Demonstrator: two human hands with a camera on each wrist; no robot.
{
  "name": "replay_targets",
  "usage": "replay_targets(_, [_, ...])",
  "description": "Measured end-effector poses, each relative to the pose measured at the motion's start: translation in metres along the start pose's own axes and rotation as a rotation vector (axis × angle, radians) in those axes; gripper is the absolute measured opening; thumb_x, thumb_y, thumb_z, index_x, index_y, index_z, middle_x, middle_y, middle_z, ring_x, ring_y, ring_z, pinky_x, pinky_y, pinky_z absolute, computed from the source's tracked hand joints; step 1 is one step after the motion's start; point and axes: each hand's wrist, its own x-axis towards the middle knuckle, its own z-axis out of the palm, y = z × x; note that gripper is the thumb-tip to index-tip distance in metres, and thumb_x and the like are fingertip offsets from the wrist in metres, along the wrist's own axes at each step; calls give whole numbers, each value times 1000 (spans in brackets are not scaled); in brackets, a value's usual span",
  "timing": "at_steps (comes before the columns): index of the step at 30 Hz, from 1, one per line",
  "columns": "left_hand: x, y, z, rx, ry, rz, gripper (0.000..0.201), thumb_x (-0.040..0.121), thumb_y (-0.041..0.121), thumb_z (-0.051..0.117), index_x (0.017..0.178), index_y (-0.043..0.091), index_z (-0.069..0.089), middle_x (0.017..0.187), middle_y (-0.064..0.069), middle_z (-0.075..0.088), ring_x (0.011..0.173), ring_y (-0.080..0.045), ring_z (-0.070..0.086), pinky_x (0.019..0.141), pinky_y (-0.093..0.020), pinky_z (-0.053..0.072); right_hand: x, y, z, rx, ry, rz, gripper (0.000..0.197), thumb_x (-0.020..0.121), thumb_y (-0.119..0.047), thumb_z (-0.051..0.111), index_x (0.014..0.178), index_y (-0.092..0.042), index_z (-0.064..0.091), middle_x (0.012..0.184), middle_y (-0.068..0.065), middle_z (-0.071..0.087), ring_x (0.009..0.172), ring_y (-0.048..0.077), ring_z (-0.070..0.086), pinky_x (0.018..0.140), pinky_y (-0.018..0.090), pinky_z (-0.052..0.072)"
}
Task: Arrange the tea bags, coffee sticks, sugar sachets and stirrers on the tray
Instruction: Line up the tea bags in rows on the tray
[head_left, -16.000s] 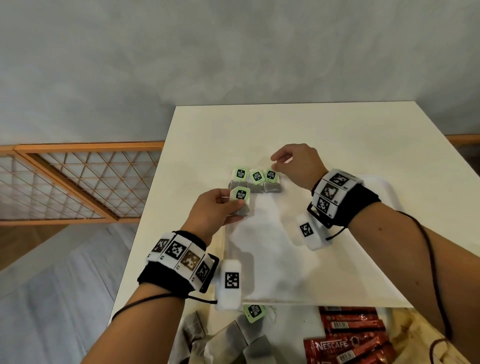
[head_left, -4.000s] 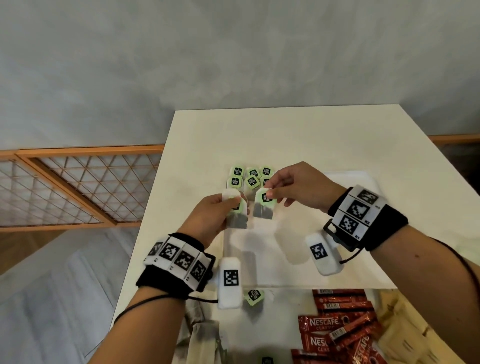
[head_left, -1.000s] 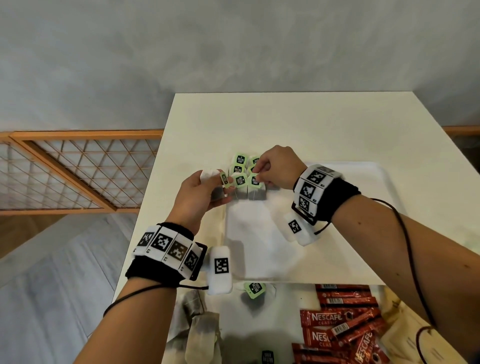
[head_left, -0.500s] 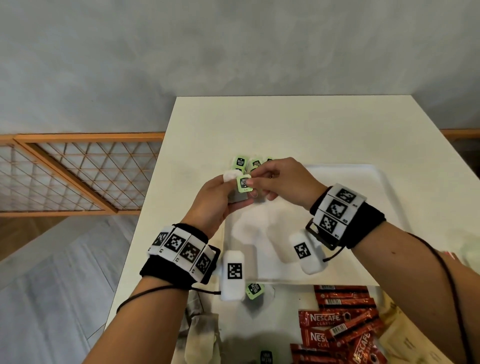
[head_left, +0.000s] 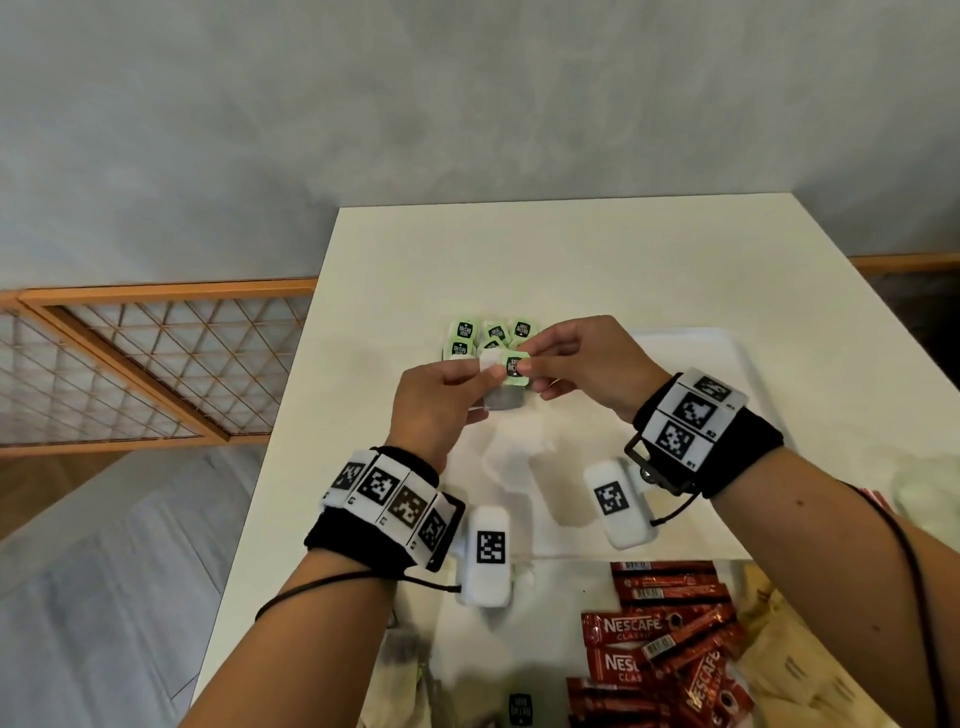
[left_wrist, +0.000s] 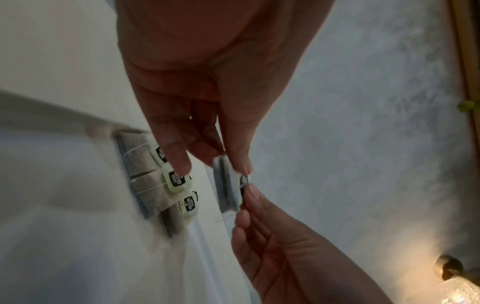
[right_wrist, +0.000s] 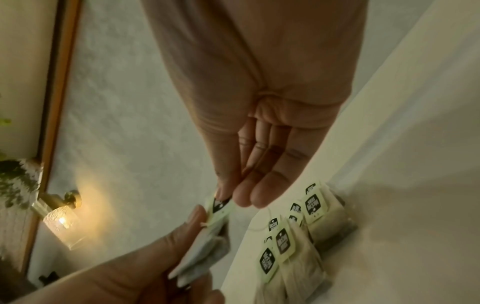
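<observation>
Both hands hold one tea bag (head_left: 505, 399) just above the white tray (head_left: 727, 353), near its far left corner. My left hand (head_left: 485, 371) pinches the bag's paper body (left_wrist: 228, 191) between thumb and fingers. With thumb and forefinger, my right hand (head_left: 522, 361) pinches the bag's green tag (right_wrist: 221, 205). Several tea bags (head_left: 488, 335) with green tags lie in rows in the tray's far left corner, just beyond the hands, and also show in the wrist views (left_wrist: 155, 185) (right_wrist: 298, 246).
Red coffee sticks (head_left: 660, 639) lie in a loose pile on the table in front of the tray. Tan sachets (head_left: 789, 660) lie to their right, and loose tea bags (head_left: 405, 665) at the near left. A wooden lattice rail (head_left: 156, 364) stands left of the table.
A second ago my right hand was down at the tea bags on the tray. It has come back to the bag in my left hand and pinches its tag.
</observation>
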Motion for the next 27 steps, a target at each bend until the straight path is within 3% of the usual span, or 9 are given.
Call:
replay_targets(3, [2,0,-2,35,-26,3,15,85,16,74,94,4,74,92,-16,74,79,-21,69,68,-27,58,1,-4,-1,-30,0,-30,27,76,2,77,101,1,67,68,12,65,53,15,63,56,24,56])
replay_targets(5, [3,0,-4,80,-52,10,20,86,17,73,97,1,74,94,-19,74,80,-21,68,70,-29,58,2,-6,-2,-52,-7,-34,27,74,2,78,99,-1,67,67,11,65,53,16,63,56,24,56])
replay_targets(9, [6,0,-5,178,-115,24,11,88,19,71,86,8,74,82,-7,69,79,-18,64,76,-33,58,3,-6,-2,-73,-35,-34,26,74,1,79,98,-4,68,69,12,66,54,16,64,56,24,55])
replay_targets(13, [9,-2,-5,192,-153,32,19,91,18,67,98,1,73,88,-10,68,80,-17,64,71,-25,55,2,-5,-5,-36,-72,18,23,79,-7,77,101,-1,71,70,10,66,59,15,63,62,25,57])
replay_targets(18, [9,-4,-3,215,-172,25,10,89,20,70,94,15,76,86,-5,73,78,-13,65,73,-26,53,3,-4,-12,-56,-113,68,13,81,-6,75,90,2,71,66,8,67,59,14,63,60,26,58])
replay_targets(22, [13,-10,-13,241,-99,0,12,83,21,75,94,15,77,79,4,73,66,-8,61,62,-21,52,12,9,-18,-141,-98,148,12,79,-6,76,86,2,71,72,12,68,59,17,64,59,26,58])
replay_targets(27, [20,-16,-30,250,13,3,10,83,18,74,93,16,76,72,8,68,62,-9,58,51,-18,48,29,27,-25,-230,98,146,8,80,-2,74,74,-4,71,70,16,71,60,23,67,60,30,58])
